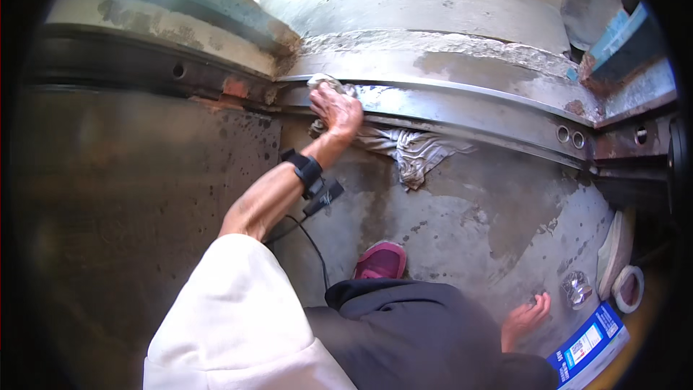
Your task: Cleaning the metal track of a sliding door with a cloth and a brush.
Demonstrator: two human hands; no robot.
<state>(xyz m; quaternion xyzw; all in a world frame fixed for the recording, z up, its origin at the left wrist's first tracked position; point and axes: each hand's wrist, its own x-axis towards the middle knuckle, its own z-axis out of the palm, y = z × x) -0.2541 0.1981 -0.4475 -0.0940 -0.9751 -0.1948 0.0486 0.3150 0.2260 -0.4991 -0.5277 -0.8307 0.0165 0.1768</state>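
My left hand [338, 111] reaches forward and presses a crumpled, soiled cloth [324, 81] against the face of a long steel channel [444, 108]. Below the fingers, a larger grey, dirty rag [417, 149] hangs along the channel's lower edge down to the floor. My left wrist wears a black strap [304, 168] with a small black device [324, 197] and a cable. Low on the right, beside my dark-clothed knee, my right hand [526, 317] has its fingers loosely extended with nothing seen in them. Part of that hand's palm is hidden.
A large dark metal panel [141, 189] stands on the left. Two round holes pierce the channel near its right end. At lower right are a blue printed box [590, 344], clear crumpled plastic [577, 288] and a pale shoe [614, 252]. Wet patches mark the concrete floor [460, 227].
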